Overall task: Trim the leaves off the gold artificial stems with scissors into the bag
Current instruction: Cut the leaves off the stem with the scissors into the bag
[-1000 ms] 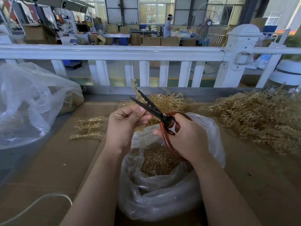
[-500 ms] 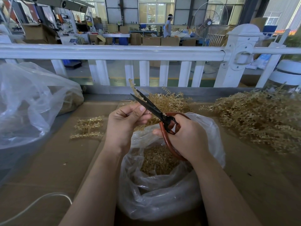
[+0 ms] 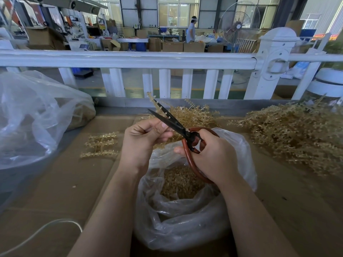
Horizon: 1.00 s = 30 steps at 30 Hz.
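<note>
My left hand [image 3: 143,140] pinches a thin gold artificial stem [image 3: 155,101] that sticks up and away behind the scissor blades. My right hand [image 3: 213,156] grips black scissors [image 3: 172,123] by their red-brown loop handles, the blades nearly closed along the stem. Right below both hands stands an open clear plastic bag [image 3: 185,229] with a heap of cut gold leaves [image 3: 180,184] inside.
A big pile of gold stems [image 3: 297,136] lies on the right and a smaller one [image 3: 193,115] behind the hands. Trimmed stems [image 3: 101,143] lie left on the cardboard. A large clear bag [image 3: 33,115] fills the left; a white railing [image 3: 130,60] runs behind; a white cable [image 3: 42,230] lies near left.
The scissor blades have closed from wide apart to nearly together on the stem. Both hands stay in almost the same place above the bag.
</note>
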Available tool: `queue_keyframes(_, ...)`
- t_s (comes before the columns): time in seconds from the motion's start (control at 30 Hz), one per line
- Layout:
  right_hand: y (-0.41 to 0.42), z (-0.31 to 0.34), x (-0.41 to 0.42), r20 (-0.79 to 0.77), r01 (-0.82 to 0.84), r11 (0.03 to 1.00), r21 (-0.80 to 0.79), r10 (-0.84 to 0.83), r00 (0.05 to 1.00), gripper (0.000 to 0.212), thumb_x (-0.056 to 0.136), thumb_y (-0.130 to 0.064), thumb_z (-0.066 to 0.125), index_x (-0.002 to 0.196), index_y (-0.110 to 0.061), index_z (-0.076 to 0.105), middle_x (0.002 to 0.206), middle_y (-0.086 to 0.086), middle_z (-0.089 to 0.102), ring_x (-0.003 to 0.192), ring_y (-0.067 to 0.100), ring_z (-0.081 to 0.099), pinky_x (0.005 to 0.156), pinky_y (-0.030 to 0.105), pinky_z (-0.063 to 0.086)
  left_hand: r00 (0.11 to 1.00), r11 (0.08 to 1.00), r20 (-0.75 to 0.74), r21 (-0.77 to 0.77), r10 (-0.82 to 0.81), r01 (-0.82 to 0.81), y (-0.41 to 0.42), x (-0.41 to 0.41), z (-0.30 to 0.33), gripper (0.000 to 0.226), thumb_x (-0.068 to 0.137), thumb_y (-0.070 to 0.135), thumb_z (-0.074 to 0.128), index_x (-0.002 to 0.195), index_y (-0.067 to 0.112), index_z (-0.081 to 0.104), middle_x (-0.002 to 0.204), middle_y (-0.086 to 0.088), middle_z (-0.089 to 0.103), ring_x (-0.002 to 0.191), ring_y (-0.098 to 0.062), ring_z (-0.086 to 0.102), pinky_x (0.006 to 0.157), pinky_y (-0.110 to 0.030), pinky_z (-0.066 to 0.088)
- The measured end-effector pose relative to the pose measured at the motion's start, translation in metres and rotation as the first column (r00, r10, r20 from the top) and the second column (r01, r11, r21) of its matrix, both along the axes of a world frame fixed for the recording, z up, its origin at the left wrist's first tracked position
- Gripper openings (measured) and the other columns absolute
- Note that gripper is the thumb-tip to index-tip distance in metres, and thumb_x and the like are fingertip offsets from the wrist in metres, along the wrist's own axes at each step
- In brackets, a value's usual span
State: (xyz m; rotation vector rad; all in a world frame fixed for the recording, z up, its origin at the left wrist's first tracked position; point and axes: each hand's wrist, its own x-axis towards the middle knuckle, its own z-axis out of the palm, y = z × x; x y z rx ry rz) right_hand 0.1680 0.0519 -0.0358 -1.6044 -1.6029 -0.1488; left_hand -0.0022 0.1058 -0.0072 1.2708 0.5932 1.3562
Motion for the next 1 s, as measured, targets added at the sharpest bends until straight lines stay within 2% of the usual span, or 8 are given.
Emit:
queue_keyframes(0.17,0.0012,-0.0019,0.0008,-0.025,-0.016,1.0,-0.016,0.015,1.0,0.069,0.071,-0.088,0.052,0.083,-0.022,0.065,0.074,-0.009,0.067,0.067,0.009,0.062,0.063,0.032,0.054,0.999,0.999,0.031,-0.026,-0.02,0.021,-0.0008,0.0006,0.0001,0.012,0.076,0.016,0.071,0.085,0.017,0.078,0.077,-0.006,0.075,0.067,-0.013,0.069,0.065,-0.021,0.056)
queue_keyframes(0.33,0.0011,-0.002,0.001,-0.026,-0.03,0.999,0.022,0.031,0.999,0.066,0.072,-0.085,0.055,0.08,-0.021,0.064,0.071,-0.012,0.066,0.064,0.008,0.062,0.06,0.028,0.053,0.999,0.999,0.039,-0.037,-0.029,0.03,-0.0009,0.0008,0.0,0.012,0.076,0.016,0.07,0.084,0.017,0.079,0.077,-0.005,0.075,0.067,-0.012,0.069,0.066,-0.021,0.056)
queue_keyframes(0.57,0.0018,-0.0033,0.0024,-0.044,-0.042,0.999,0.035,0.044,0.998,0.068,0.072,-0.085,0.055,0.079,-0.019,0.065,0.073,-0.011,0.068,0.065,0.007,0.063,0.061,0.027,0.055,0.998,0.998,0.052,-0.056,-0.021,0.024,-0.0004,0.0025,-0.0008,0.017,0.076,0.015,0.069,0.091,0.009,0.075,0.077,-0.005,0.075,0.067,-0.012,0.068,0.065,-0.02,0.056)
queue_keyframes(0.8,0.0014,-0.002,0.001,-0.066,-0.055,0.998,-0.031,0.053,0.996,0.066,0.071,-0.084,0.055,0.085,-0.021,0.068,0.076,-0.016,0.067,0.066,0.004,0.063,0.062,0.024,0.055,0.994,0.989,0.109,-0.146,0.003,0.013,0.0008,0.0022,-0.001,0.01,0.076,0.017,0.071,0.083,0.014,0.078,0.077,-0.005,0.075,0.067,-0.011,0.069,0.063,-0.019,0.056)
queue_keyframes(0.9,0.0007,-0.0002,0.0004,-0.183,-0.066,0.996,-0.062,0.054,0.982,0.066,0.068,-0.086,0.055,0.086,-0.024,0.07,0.078,-0.018,0.07,0.073,0.002,0.066,0.065,0.019,0.054,0.993,0.979,0.114,-0.203,0.032,-0.009,0.003,0.0012,-0.001,0.007,0.074,0.018,0.072,0.076,0.016,0.078,0.072,-0.002,0.072,0.06,-0.008,0.064,0.059,-0.018,0.053)
queue_keyframes(1.0,0.0025,0.0004,0.0013,-0.327,-0.05,0.997,-0.062,0.027,0.945,0.043,0.075,-0.07,0.067,0.082,-0.028,0.07,0.071,-0.018,0.069,0.074,0.0,0.066,0.063,0.014,0.051,1.0,0.977,0.01,-0.213,0.023,-0.02,0.0023,0.0044,-0.0035,0.006,0.076,0.015,0.074,0.074,0.016,0.079,0.061,0.002,0.062,0.05,-0.007,0.046,0.05,-0.015,0.042)
